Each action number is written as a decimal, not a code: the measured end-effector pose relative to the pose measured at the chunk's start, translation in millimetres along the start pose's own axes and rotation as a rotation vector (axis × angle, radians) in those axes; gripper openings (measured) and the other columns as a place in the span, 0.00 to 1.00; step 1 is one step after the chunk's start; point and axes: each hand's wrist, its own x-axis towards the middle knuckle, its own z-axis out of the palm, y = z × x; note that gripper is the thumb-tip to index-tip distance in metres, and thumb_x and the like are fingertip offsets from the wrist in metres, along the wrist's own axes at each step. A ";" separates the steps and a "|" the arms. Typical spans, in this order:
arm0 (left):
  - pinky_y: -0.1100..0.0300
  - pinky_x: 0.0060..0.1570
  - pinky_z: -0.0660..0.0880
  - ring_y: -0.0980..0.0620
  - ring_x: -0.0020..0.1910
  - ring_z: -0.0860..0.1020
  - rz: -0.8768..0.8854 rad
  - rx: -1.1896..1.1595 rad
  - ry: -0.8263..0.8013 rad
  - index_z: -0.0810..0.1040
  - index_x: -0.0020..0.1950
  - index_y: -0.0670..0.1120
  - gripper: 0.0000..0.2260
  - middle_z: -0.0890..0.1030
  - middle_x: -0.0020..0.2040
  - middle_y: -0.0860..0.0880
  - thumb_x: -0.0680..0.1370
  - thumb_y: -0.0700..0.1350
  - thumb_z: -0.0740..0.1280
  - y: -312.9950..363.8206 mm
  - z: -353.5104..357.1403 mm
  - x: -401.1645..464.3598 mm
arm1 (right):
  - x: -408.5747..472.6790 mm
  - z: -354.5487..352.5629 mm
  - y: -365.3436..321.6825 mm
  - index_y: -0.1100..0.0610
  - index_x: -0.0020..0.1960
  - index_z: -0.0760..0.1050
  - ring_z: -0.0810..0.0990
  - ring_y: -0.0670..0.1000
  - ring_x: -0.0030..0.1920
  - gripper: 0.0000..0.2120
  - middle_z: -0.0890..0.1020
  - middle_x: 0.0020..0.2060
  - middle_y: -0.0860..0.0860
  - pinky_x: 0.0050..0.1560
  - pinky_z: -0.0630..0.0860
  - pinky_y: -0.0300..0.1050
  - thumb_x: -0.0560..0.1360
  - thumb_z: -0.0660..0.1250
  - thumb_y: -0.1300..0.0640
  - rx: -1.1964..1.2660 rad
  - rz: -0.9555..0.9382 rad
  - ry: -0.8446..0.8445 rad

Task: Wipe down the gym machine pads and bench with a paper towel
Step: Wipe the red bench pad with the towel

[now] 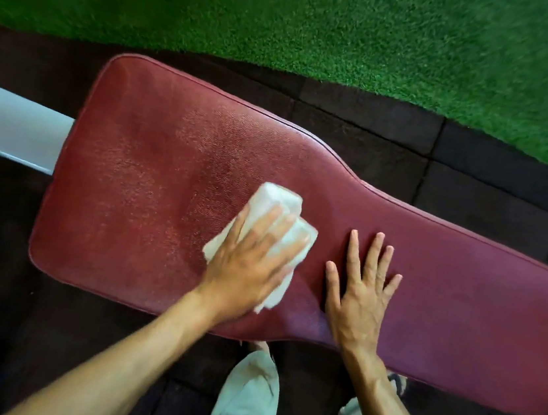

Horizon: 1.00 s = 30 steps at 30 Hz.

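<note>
A dark red padded bench [154,158] lies across the view, wide at the left and narrowing to the right. A crumpled white paper towel [280,201] sits on its middle. My left hand [252,260] presses flat on the towel with straight fingers, covering most of it. My right hand [361,287] rests palm down on the bare pad just right of the towel, fingers spread, holding nothing.
A white metal frame bar [13,127] sticks out from under the bench at the left. Dark rubber floor tiles [475,183] surround the bench, with green artificial turf [289,16] beyond. My light trouser legs [249,397] stand below the near edge.
</note>
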 end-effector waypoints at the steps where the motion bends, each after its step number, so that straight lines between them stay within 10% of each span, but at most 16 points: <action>1: 0.38 0.73 0.60 0.46 0.78 0.59 0.072 0.033 -0.043 0.63 0.77 0.55 0.21 0.64 0.78 0.47 0.83 0.53 0.54 -2.1 -3.3 -25.8 | -1.6 -2.4 6.1 0.43 0.80 0.48 0.38 0.52 0.80 0.30 0.43 0.80 0.49 0.76 0.43 0.66 0.80 0.48 0.38 0.001 0.006 -0.002; 8: 0.36 0.72 0.60 0.42 0.76 0.58 -0.201 0.048 0.028 0.68 0.74 0.54 0.20 0.67 0.75 0.44 0.82 0.54 0.55 -70.9 -19.5 13.2 | -12.6 -7.8 30.1 0.43 0.80 0.48 0.39 0.52 0.80 0.30 0.43 0.81 0.49 0.76 0.43 0.66 0.80 0.48 0.38 0.003 -0.036 -0.030; 12: 0.33 0.71 0.61 0.42 0.75 0.60 -0.139 -0.025 0.114 0.74 0.70 0.53 0.17 0.71 0.73 0.44 0.81 0.52 0.61 17.8 14.8 92.1 | -11.1 -9.9 47.6 0.43 0.80 0.48 0.38 0.53 0.80 0.30 0.43 0.81 0.49 0.75 0.42 0.66 0.80 0.48 0.38 -0.004 -0.015 -0.018; 19: 0.38 0.71 0.62 0.45 0.77 0.61 0.249 0.042 -0.079 0.67 0.75 0.54 0.22 0.67 0.76 0.46 0.80 0.50 0.61 50.1 4.2 -38.6 | -11.1 -25.9 103.2 0.43 0.80 0.48 0.39 0.53 0.80 0.30 0.42 0.80 0.49 0.75 0.45 0.71 0.80 0.48 0.37 -0.048 0.001 -0.016; 30: 0.35 0.74 0.56 0.43 0.79 0.58 -0.038 0.017 -0.007 0.66 0.75 0.55 0.21 0.64 0.77 0.45 0.82 0.53 0.58 168.9 56.9 95.8 | -23.8 -39.6 173.1 0.41 0.79 0.47 0.36 0.52 0.80 0.30 0.41 0.80 0.48 0.75 0.42 0.69 0.79 0.48 0.37 0.018 0.077 -0.002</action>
